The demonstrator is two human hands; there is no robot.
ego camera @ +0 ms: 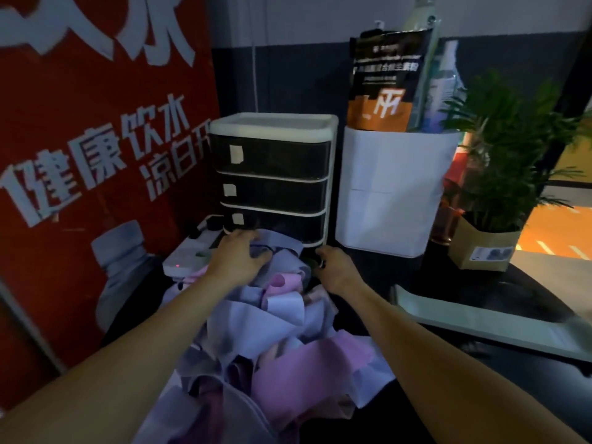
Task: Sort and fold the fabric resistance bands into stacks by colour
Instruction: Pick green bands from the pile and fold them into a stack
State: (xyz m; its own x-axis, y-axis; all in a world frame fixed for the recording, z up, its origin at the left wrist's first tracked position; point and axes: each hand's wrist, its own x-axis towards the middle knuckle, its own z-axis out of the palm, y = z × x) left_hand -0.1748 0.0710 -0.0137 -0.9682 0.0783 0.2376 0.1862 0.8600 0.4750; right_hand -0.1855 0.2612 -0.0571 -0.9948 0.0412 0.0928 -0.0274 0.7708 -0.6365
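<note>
Head camera looks down at a dim black counter (528, 373) where a loose heap of fabric resistance bands (275, 334) lies between the person's 2 forearms. The bands are pink, lilac and pale grey-blue, tangled together and unsorted, spreading from the near edge back to the foot of a drawer unit (272, 177).

The left hand (238, 256) lies on the far top of the heap, fingers spread and bent down into a grey-blue band; whether it actually grips the cloth I cannot tell. The right hand (334, 265) sits at the heap's far right edge, just in front of the drawer unit, its fingers curled around a small dark thing whose nature the blur hides.

That unit has a cream frame, an open tray on top and 3 dark smoked drawers, all pushed in, each with a pale label on its front; their contents cannot be seen. Just beside it on the right stands a white bin (394, 190) holding a black-and-orange pouch (384, 81) and a spray bottle (443, 84) upright. Farther right, a palm plant (509, 149) grows from a brown paper-wrapped pot (480, 248). A white power strip (189, 254) lies left of the heap, against a red poster (96, 139) with white characters and a pictured water bottle.
</note>
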